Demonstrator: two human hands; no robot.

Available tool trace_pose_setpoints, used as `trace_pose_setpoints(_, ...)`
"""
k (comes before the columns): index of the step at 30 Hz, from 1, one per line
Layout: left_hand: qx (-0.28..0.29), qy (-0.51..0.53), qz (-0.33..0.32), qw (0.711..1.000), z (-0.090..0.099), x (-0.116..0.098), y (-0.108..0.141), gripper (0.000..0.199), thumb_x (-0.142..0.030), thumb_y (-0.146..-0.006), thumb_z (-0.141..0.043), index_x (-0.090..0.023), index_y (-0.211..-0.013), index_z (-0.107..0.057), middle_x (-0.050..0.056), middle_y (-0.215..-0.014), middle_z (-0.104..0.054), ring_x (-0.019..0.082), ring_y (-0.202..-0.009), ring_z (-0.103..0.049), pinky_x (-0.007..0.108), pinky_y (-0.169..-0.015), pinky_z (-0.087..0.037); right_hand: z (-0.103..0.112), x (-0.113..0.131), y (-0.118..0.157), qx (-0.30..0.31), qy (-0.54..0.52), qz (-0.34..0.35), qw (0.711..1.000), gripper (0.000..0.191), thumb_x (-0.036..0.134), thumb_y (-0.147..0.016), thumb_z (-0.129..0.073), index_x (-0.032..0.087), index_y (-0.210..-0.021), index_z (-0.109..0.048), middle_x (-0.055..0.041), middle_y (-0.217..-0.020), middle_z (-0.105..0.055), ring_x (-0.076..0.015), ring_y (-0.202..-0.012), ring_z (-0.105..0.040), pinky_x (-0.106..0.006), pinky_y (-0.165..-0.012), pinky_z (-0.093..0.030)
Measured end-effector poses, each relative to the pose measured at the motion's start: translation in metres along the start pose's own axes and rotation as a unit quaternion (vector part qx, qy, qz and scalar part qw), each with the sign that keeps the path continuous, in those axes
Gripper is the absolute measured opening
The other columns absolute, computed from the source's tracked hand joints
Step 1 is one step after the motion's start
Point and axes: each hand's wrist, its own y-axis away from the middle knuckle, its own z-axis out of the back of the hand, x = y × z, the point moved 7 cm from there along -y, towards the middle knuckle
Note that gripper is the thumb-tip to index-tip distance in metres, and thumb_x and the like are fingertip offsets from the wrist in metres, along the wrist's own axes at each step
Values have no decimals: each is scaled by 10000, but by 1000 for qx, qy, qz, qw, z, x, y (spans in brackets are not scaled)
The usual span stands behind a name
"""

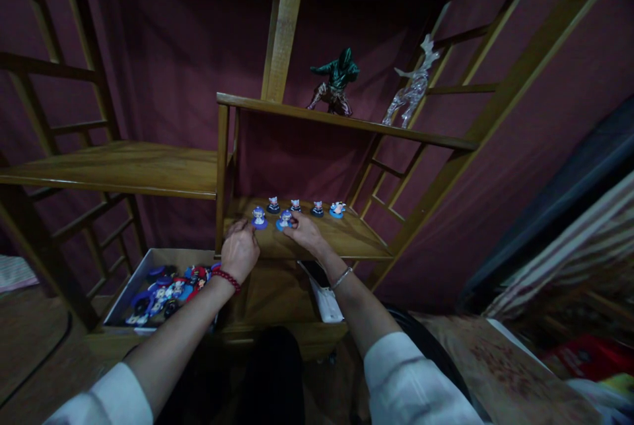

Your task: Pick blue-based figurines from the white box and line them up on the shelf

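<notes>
Side by side at the front of a wooden shelf are two small cartoon figurines. My left hand [241, 251] has its fingers closed at the edge of the one on a purple base [258, 218]. The other, a purple-haired figurine on a blue base [284, 220], is pinched at its right side by my right hand [304, 233]. Both figurines look upright. Behind them stands a row of similar figurines: a dark-based one [273, 204] at the left, more dark-based ones along the middle, and a blue-based one [337, 209] at the right end.
A white box [116, 306] full of jumbled figurines sits low on the left. A white packet [327, 303] lies below the shelf, beside my right forearm. The upper shelf [376, 126] holds a green warrior statue [339, 82] and a clear deer statue [412, 87].
</notes>
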Motion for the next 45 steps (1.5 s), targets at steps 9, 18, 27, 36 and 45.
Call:
trace_pose_setpoints(9, 30, -24, -65, 997, -1, -15, 0, 303, -118, -764, -404, -114, -970, -626, 118, -1056, -621, 221, -1041, -530, 347, -954, -372, -3, 1, 3, 12, -45, -7, 999, 261, 331, -656, -600, 202, -883, -600, 8, -814, -610, -111, -692, -559, -217, -663, -442)
trace_pose_setpoints(18, 31, -27, -61, 997, -4, -15, 0, 310, -119, -763, -406, -97, -999, -606, 129, -1085, -605, 223, -1050, -519, 358, -954, -362, -4, -1, 0, 6, -21, 10, 1000, 211, 339, -684, -583, 186, -829, -602, 9, -755, -592, -104, -652, -527, -214, -643, -428)
trace_pose_setpoints(27, -34, 46, -80, 995, 8, -18, 7, 275, -92, -757, -410, -177, -904, -626, 66, -1006, -615, 202, -985, -507, 342, -896, -416, -6, 1, 0, 16, -25, 40, 999, 205, 340, -703, -566, 172, -816, -591, 6, -743, -598, -108, -684, -537, -206, -632, -423)
trace_pose_setpoints(36, -9, 109, -81, 991, 6, -29, 19, 354, -195, -783, -472, -131, -1132, -478, 106, -1116, -564, 204, -1065, -479, 351, -928, -395, -12, 26, 21, 53, -113, 44, 991, 234, 337, -670, -581, 145, -804, -564, -10, -726, -618, -113, -624, -562, -220, -605, -447)
trace_pose_setpoints(45, 12, 176, -79, 981, 8, -35, 34, 318, -142, -772, -482, -155, -1089, -466, 92, -1044, -580, 202, -992, -514, 373, -874, -428, -4, 61, 52, 72, -16, 78, 994, 168, 312, -692, -554, 159, -762, -551, 14, -669, -599, -96, -549, -532, -191, -514, -400)
